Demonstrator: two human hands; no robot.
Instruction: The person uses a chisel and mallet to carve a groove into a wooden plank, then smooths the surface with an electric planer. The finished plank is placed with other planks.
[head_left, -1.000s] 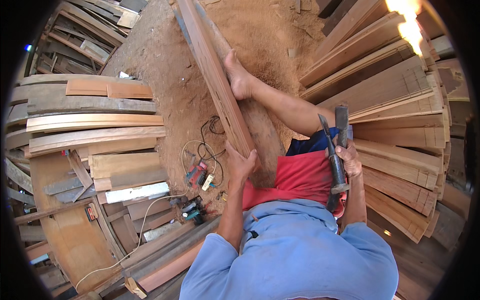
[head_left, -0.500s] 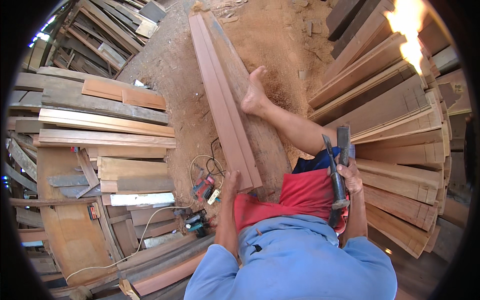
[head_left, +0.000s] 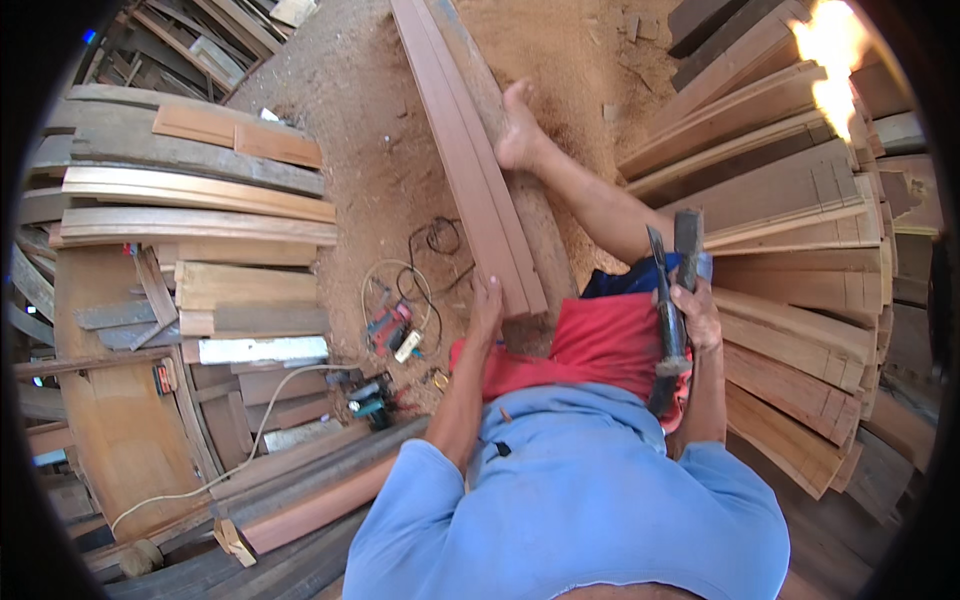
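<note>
Left hand (head_left: 487, 303): at the near left edge of the board (head_left: 475, 170); I can't tell if it grips.
Right hand (head_left: 699, 314): clamped around two dark tools (head_left: 687, 232), off the board.

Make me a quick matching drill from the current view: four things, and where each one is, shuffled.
Things:
1. Long reddish board
2. Dark hand tools
3. Red power tool
4. White-faced board

Places:
A. Among the stacked boards on the picture's left side
B. Held in the right hand
C. On the ground, near a dark looped cord
D. With its near end by the left hand

Pairs: 1-D, 2-B, 3-C, 4-A
</note>
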